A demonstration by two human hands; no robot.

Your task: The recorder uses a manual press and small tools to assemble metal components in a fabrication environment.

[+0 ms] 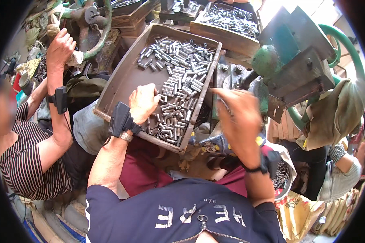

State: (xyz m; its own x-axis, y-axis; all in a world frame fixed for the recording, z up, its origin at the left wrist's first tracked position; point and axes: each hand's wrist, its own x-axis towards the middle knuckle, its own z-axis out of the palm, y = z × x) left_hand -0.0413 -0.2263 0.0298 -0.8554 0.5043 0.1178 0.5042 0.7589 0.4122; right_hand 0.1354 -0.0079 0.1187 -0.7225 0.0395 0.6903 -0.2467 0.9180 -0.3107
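A co-worker point(30, 162) in a striped shirt is positioned at the left, near a green handwheel point(108, 25). A shallow tray point(123, 75) is set centrally. The left hand point(144, 103) is placed over its near-left part with fingers curled; whether a piece is pinched cannot be told. Short metal tubes point(186, 83) are heaped along the tray's right side. The right hand point(239, 121) is held before a green-painted press point(300, 71); its grip is obscured by blur. Metal pieces are contained in a bucket point(291, 174), near right.
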